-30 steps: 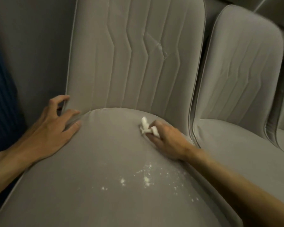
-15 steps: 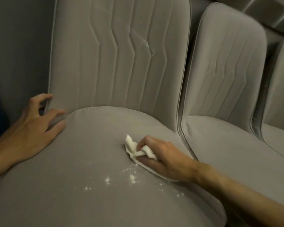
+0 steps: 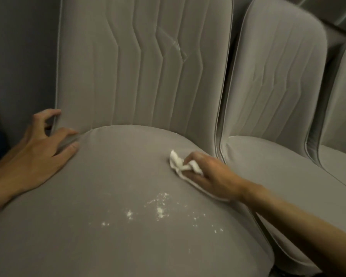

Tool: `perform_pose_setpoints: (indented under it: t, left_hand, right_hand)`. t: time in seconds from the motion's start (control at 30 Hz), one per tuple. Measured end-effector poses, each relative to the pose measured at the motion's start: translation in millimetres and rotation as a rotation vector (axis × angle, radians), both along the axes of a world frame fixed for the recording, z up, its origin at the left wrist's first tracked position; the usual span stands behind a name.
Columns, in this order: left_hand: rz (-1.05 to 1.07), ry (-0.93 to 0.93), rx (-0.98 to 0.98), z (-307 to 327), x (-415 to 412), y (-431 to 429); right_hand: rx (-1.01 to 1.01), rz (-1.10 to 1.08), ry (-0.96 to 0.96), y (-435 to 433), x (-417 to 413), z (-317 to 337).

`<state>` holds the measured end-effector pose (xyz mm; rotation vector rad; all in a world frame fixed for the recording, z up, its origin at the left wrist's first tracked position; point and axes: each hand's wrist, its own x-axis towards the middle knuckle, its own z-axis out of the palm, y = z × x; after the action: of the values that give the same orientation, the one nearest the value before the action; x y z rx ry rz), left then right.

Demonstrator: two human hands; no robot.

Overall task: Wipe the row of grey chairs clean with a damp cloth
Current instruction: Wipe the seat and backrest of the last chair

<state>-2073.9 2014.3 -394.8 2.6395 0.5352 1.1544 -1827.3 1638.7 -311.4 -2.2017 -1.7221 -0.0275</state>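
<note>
Left hand (image 3: 42,152) lies flat, fingers spread; right hand (image 3: 210,172) grips a cloth (image 3: 176,161), knuckles up, arm outstretched.

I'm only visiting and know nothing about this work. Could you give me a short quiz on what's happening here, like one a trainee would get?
1. What does the right hand hold? A) a sponge B) a white cloth C) a spray bottle
2. True or false: the white crumbs on the nearest chair have all been wiped away.
3. Fill in: the left hand rests on that chair's ____, at the foot of the backrest.

Key: 1 B; 2 false; 3 seat.
</note>
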Motion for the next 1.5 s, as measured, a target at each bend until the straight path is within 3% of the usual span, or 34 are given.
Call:
perform_pose_setpoints:
  t: [0.17,0.4,0.6,0.73,0.8,1.0,1.23,1.43,1.5]
  left_hand:
    - [-0.005,0.028,-0.004,6.6,-4.5,-5.5]
    - [0.007,0.036,-0.041,8.2,-5.0,-8.9]
    - [0.012,0.065,-0.044,11.5,-7.5,-12.8]
    - [0.045,0.118,-0.07,17.2,-6.8,-19.3]
    - [0.075,0.147,-0.11,21.9,-6.6,-23.7]
    - [0.063,0.179,-0.145,29.9,-9.2,-32.2]
    - [0.047,0.163,-0.135,25.0,-10.4,-27.5]
    - [0.037,0.141,-0.085,20.1,-11.4,-23.0]
    - [0.054,0.147,-0.115,20.5,-10.4,-22.0]
  right_hand:
    - [-0.023,-0.364,-0.06,32.5,19.0,1.2]
    - [-0.001,0.039,0.022,10.4,-44.8,-3.6]
    - [-0.048,-0.402,-0.063,15.4,6.4,6.1]
    - [0.078,-0.13,-0.03,2.7,-32.8,-10.8]
    - [0.05,-0.036,0.002,-12.2,-36.0,-9.8]
    - [0.025,-0.395,-0.034,-6.4,9.0,-0.2]
    - [0.063,-0.062,0.031,-29.4,-61.1,-9.8]
    - [0.058,-0.332,0.008,-24.8,-25.3,4.2]
    - [0.095,-0.297,-0.033,-26.9,-46.6,-4.5]
